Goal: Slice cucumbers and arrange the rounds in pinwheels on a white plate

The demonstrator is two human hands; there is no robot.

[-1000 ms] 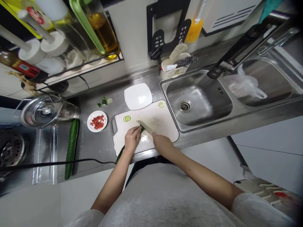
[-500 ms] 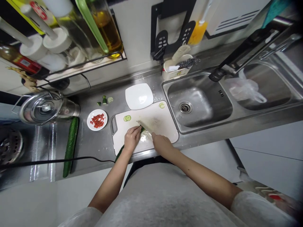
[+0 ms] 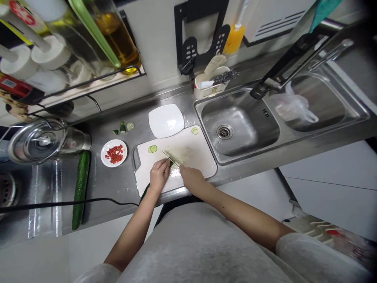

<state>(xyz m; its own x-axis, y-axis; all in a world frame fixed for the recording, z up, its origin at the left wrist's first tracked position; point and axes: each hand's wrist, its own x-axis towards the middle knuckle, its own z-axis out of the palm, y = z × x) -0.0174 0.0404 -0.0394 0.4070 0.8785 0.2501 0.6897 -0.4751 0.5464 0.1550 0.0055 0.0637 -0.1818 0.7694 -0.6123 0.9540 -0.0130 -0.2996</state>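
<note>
On the white cutting board (image 3: 203,153), my left hand (image 3: 160,173) is closed on a cucumber (image 3: 144,192), whose far end shows past my fingertips and whose near end lies under my wrist. My right hand (image 3: 193,179) grips a knife (image 3: 171,158) by its handle. The blade is slanted across the cucumber's cut end, right beside my left fingers. Cucumber slices (image 3: 152,149) lie together at the board's upper left, and thinner pieces (image 3: 194,131) rest at its upper right corner.
A white square plate (image 3: 166,120) stands behind the board. To the left are a small plate (image 3: 103,158) of red chopped bits, cucumber ends (image 3: 122,127) and a whole cucumber (image 3: 81,188). A black cord (image 3: 97,200) crosses the counter front. The steel sink (image 3: 244,137) is on the right.
The whole view has shifted a little, so things appear farther left. The knife looks steeper and narrower over the cucumber; both hands keep their grip.
</note>
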